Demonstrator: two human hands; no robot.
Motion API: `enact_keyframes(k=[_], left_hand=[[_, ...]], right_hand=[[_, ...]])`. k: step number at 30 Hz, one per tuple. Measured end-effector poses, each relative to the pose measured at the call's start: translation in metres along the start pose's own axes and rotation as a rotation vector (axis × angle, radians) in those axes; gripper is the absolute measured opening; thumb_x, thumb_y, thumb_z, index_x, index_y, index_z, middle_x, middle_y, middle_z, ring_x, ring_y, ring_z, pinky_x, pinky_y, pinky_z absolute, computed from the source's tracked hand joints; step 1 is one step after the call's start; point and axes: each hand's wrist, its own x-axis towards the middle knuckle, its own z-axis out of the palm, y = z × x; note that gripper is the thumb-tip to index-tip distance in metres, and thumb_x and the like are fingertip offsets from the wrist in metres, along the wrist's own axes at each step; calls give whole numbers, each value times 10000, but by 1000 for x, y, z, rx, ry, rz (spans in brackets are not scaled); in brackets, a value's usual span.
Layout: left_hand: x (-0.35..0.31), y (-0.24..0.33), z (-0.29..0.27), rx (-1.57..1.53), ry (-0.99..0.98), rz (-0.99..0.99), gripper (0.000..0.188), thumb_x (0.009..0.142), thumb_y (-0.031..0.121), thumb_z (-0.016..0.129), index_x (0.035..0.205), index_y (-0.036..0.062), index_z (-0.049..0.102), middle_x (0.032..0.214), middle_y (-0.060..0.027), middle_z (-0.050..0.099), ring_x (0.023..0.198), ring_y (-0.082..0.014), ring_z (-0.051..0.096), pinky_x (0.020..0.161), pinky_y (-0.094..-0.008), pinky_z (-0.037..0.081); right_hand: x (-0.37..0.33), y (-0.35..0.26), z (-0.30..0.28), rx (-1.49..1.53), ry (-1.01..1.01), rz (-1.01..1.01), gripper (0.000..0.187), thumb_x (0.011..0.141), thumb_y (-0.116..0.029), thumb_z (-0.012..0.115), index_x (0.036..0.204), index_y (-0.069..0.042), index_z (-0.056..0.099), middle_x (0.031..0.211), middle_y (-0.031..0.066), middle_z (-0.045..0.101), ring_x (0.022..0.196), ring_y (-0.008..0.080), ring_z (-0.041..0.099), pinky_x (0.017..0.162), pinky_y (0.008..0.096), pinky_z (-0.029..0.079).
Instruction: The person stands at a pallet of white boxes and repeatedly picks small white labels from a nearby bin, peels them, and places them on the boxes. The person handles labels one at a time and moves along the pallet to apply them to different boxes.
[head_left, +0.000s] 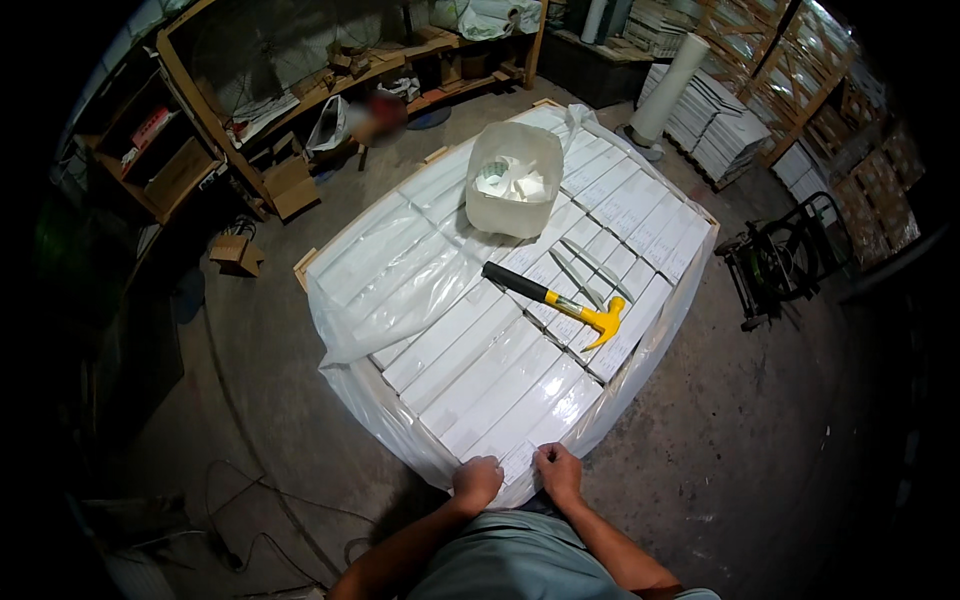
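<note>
My left hand (478,484) is closed at the near end of a pallet load of long white boxes (480,385). Beside it, my right hand (559,472) pinches with thumb and forefinger. Between the two hands lies a small white printed label (519,462) against the near box, its edges at my fingers. On the boxes farther up rests a claw hammer (555,300) with a yellow head and black grip. Two thin pale strips (582,272) lie next to it. Behind them stands a cut-open translucent plastic container (510,215), holding a tape roll (492,176) and white scraps.
Clear plastic film (400,290) drapes over the load's left side and hangs round its edges. A black hand truck (785,255) stands on the right. Stacked white boxes (715,135) and an upright film roll (672,90) are at the back right; a wooden workbench (350,85) is far left.
</note>
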Motion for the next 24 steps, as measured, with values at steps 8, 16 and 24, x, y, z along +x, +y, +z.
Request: enact_keyframes(k=[8,16,24], left_hand=[[-10,15,-2,222,53,74,190,893,202,516,900,92,670,935,-158,647,838,-343,672,682,-471,549],[-8,7,17,360,148,131,189,874,268,591,862,93,662,902,-149,628,770,-329,666,625,-453,549],[-16,6,1,419,82,73,277,897,371,605,904,104,680,927,-143,629,830,-311,662,704,-432,538]], right_hand=[[-7,-2,0,-150,35,-110,223,834,-258,685,934,-59,690,812,157,692,748,323,676,686,400,528],[-13,-12,-4,-254,51,-248,199,825,-239,686,934,-73,665,888,145,682,802,341,658,698,440,511],[-5,-5,-3,-344,149,-345,229,810,-208,701,962,-69,601,892,135,601,816,355,622,685,474,494]])
